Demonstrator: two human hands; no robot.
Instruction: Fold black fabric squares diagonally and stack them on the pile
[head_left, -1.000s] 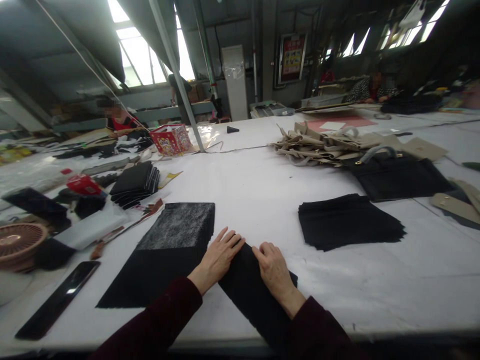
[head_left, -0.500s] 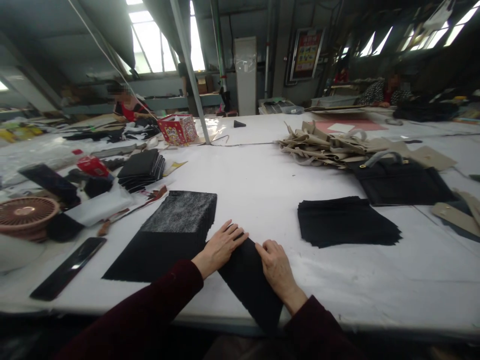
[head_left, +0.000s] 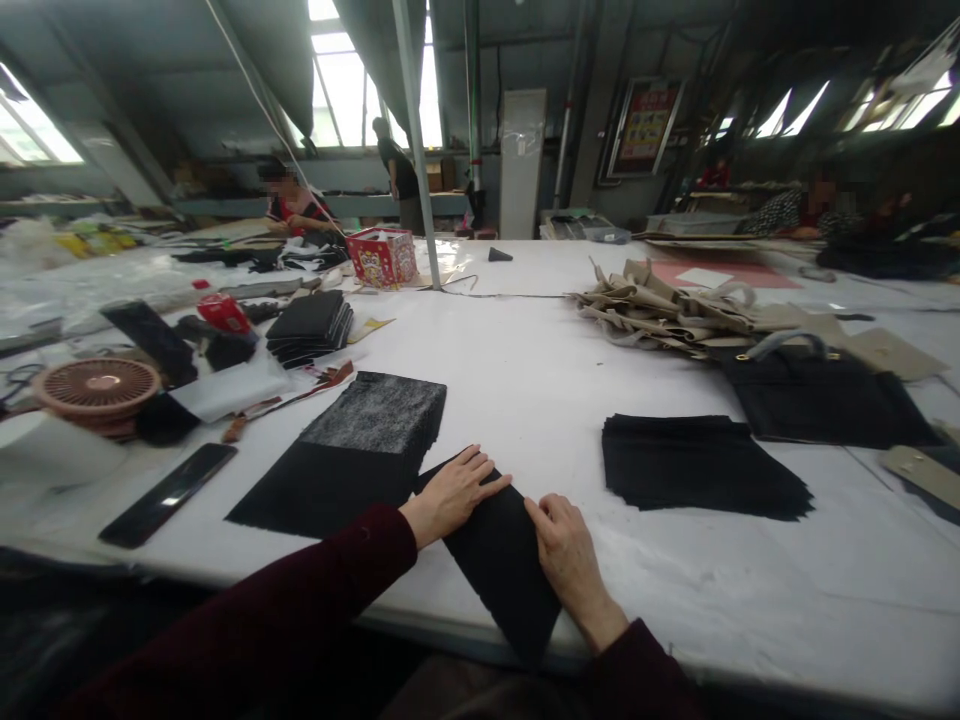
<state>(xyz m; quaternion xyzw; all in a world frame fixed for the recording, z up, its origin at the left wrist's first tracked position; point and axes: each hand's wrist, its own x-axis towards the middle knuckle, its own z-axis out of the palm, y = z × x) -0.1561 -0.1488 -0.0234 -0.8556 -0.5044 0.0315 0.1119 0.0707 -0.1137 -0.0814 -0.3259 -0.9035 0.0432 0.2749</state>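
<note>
A black fabric piece (head_left: 504, 565) lies slantwise at the table's front, its near corner reaching past the edge. My left hand (head_left: 454, 492) rests flat across its far end, fingers stretched out. At its right edge my right hand (head_left: 570, 555) is closed, with curled fingers and the fingertips on the edge. Left of my left hand is a stack of black pieces (head_left: 330, 480), its far part speckled grey. Another pile of black pieces (head_left: 697, 465) lies to the right, apart from my right hand.
A phone (head_left: 169, 495), a brown fan (head_left: 97, 390) and a dark folded stack (head_left: 309, 325) are on the left. At the right are a black handbag (head_left: 825, 395) and beige strips (head_left: 660, 305). A pole (head_left: 417, 150) rises by a red box (head_left: 381, 258). People sit across the table.
The view has shifted left, so the scene sits farther right. Both hands stay at the same black fabric piece, nearly unmoved on it.
</note>
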